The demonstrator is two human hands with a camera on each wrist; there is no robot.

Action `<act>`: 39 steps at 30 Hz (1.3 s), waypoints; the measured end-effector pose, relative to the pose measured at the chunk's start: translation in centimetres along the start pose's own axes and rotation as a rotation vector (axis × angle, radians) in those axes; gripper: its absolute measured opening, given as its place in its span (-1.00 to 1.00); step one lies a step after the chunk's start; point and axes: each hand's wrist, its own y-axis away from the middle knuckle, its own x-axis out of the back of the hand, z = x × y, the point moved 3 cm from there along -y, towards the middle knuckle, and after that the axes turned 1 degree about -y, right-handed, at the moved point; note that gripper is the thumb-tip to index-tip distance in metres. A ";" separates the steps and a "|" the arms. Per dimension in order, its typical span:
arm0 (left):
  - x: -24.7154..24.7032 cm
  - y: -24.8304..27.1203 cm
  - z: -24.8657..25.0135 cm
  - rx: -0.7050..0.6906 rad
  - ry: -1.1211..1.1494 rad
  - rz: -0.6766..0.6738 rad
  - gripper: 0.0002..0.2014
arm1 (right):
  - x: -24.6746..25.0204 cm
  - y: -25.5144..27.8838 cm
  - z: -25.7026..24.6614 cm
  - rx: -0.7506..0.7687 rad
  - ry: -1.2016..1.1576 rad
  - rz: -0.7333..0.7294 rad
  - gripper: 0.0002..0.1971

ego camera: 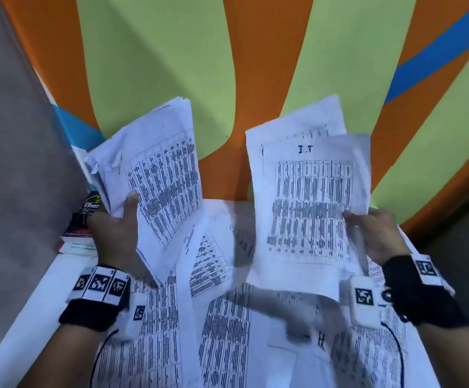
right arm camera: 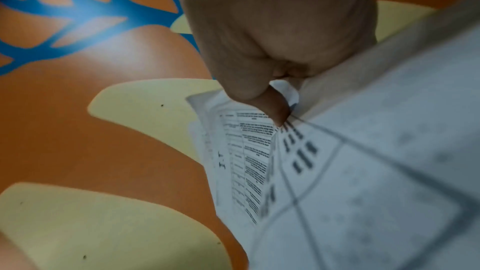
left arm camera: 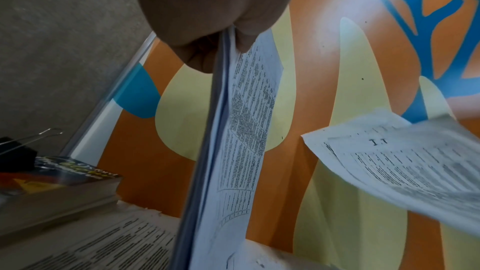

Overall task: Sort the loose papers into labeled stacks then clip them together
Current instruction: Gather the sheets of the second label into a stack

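The left hand held a thick sheaf of papers clear of the table, near its far left corner. The sheaf stood nearly upright, its long axis running up from the hand and leaning a little right, printed tables facing the person. The thumb pressed on the front near the lower left edge; in the left wrist view the fingers curled round the back, so the sheaf sat clenched between thumb and fingers.

The right hand gripped a smaller bundle headed "I.T" by its right edge, thumb on the face, fingers behind. This bundle was also raised off the table, long axis upright, heading at the top, well apart from the left sheaf.

Below both, loose sheets lay overlapping across the table. At the far left edge, a binder clip rested on a stack of books.
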 end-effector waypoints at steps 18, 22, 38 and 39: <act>10.5 -5.6 2.4 -0.161 -0.003 0.321 -0.62 | -28.9 14.2 8.2 0.079 0.920 -0.338 -0.64; 11.2 -5.8 1.3 -0.184 -0.035 0.303 -0.50 | -31.5 16.4 7.8 0.079 1.023 -0.260 -0.54; 8.8 -6.9 0.5 -0.223 0.046 0.241 -0.62 | -27.9 14.6 8.0 0.087 0.802 -0.400 -0.80; 8.4 -6.8 0.5 -0.219 0.062 0.226 -0.58 | -26.9 13.8 7.7 0.089 0.771 -0.415 -0.85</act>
